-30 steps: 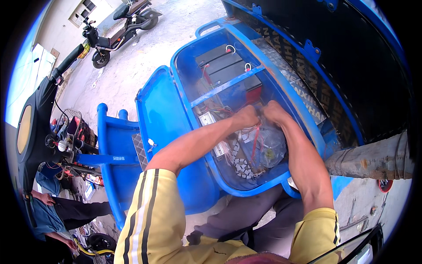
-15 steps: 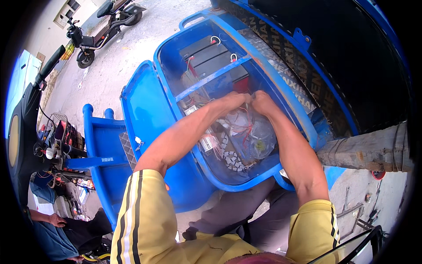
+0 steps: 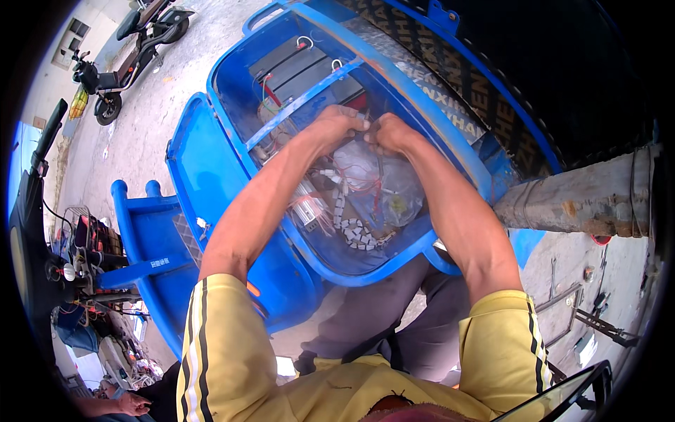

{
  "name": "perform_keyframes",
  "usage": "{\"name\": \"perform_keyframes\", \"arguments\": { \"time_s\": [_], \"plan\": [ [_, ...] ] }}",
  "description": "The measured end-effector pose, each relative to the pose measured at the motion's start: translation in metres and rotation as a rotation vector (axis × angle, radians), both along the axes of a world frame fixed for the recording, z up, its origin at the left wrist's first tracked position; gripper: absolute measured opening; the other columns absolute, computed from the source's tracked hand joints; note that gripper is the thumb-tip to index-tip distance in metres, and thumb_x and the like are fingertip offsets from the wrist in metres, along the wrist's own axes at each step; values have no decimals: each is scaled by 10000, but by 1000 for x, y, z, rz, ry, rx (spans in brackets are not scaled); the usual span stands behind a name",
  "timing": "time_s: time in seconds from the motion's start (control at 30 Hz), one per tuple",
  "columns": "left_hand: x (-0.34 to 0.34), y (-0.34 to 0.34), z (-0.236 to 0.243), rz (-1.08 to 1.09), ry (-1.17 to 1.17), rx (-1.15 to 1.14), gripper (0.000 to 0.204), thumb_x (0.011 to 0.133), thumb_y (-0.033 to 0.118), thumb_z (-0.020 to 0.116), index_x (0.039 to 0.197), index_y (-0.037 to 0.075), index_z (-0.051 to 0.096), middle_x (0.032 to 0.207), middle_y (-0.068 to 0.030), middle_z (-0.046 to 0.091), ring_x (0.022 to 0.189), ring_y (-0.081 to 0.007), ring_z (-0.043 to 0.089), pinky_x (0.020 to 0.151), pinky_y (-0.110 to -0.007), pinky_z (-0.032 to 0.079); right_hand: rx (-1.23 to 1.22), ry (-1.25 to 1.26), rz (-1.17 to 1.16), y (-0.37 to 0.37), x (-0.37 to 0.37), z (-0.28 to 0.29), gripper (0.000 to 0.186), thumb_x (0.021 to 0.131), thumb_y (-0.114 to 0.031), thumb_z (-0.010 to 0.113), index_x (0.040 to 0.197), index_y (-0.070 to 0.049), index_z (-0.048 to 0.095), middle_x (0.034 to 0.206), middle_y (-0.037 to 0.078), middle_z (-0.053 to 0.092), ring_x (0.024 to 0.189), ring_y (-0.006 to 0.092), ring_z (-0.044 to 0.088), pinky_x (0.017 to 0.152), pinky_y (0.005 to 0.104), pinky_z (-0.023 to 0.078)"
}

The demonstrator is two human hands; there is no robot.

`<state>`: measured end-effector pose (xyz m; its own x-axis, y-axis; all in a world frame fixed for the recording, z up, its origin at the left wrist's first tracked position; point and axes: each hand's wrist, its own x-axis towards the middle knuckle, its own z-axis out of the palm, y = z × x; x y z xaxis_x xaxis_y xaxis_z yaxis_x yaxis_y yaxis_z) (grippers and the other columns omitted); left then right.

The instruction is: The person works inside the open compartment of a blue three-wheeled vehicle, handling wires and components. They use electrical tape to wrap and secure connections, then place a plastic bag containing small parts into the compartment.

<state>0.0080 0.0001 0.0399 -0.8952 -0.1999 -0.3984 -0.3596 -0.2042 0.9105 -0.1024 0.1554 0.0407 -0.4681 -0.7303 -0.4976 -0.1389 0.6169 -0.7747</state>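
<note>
Both my hands are inside an open blue storage box (image 3: 228,137) of a vehicle, just behind its blue crossbar (image 3: 299,105). The fingers of my left hand (image 3: 336,128) are pinched together, nearly meeting those of my right hand (image 3: 388,133), which are also closed. A thin wire or small piece seems to pass between them, but it is too small to name. Dark batteries (image 3: 287,65) sit beyond the crossbar. Below my hands lie a clear plastic bag (image 3: 402,193), red wires, a silver finned metal unit (image 3: 308,209) and a string of white connector blocks (image 3: 357,235).
The box's blue lid (image 3: 204,151) hangs open at left, by the handlebar (image 3: 48,141). A wooden post (image 3: 576,197) juts in from the right. A scooter (image 3: 126,67) stands far left; another person's hand (image 3: 133,404) shows lower left. Tools, including a wrench (image 3: 553,274), lie at right.
The view has shifted, so the box and its contents sit further left and higher. My hands stay together at the same spot in the box, fingers still closed.
</note>
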Motion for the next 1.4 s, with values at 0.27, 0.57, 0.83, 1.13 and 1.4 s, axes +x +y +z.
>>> {"name": "perform_keyframes", "arguments": {
  "time_s": [0.27, 0.57, 0.83, 1.13, 1.4],
  "plan": [
    [-5, -8, -15, 60, -87, -270, 327, 883, 184, 812, 1083, -46, 693, 993, -103, 706, 892, -168, 634, 791, -348, 502, -15, 28, 73, -1, 8, 11, 156, 907, -80, 735, 981, 58, 729, 812, 127, 727, 713, 205, 704, 625, 349, 558],
    [-1, 0, -31, 47, -73, -900, 436, 811, 319, 879, 985, 5, 631, 896, -150, 677, 859, -275, 650, 779, -401, 516, 25, 264, 151, -1, 6, 10, 193, 885, -62, 723, 1025, 70, 708, 877, 169, 757, 774, 234, 748, 695, 383, 575],
    [-1, 4, -12, -12, -116, -850, 321, 869, 219, 804, 1050, -14, 678, 974, -181, 722, 939, -260, 699, 844, -391, 538, -10, 326, 143, 0, 1, 4, 225, 839, -125, 754, 1001, 31, 770, 888, 210, 762, 906, 364, 747, 817, 442, 575],
    [0, 9, -8, -426, -102, -925, 456, 814, 146, 802, 1215, -41, 693, 1160, -226, 737, 1094, -298, 703, 946, -395, 534, 107, 434, 138, -3, -4, -8, 276, 795, -91, 734, 1032, 48, 757, 1133, 299, 701, 1126, 411, 682, 918, 476, 562],
    [-1, -1, -1, -357, -300, -415, 476, 842, 347, 736, 1172, 6, 704, 1037, -139, 727, 958, -248, 644, 862, -335, 477, 71, 444, 116, 1, -4, -12, 337, 820, -127, 736, 1112, 42, 733, 1142, 262, 720, 1132, 398, 687, 941, 449, 555]
  ]
}}
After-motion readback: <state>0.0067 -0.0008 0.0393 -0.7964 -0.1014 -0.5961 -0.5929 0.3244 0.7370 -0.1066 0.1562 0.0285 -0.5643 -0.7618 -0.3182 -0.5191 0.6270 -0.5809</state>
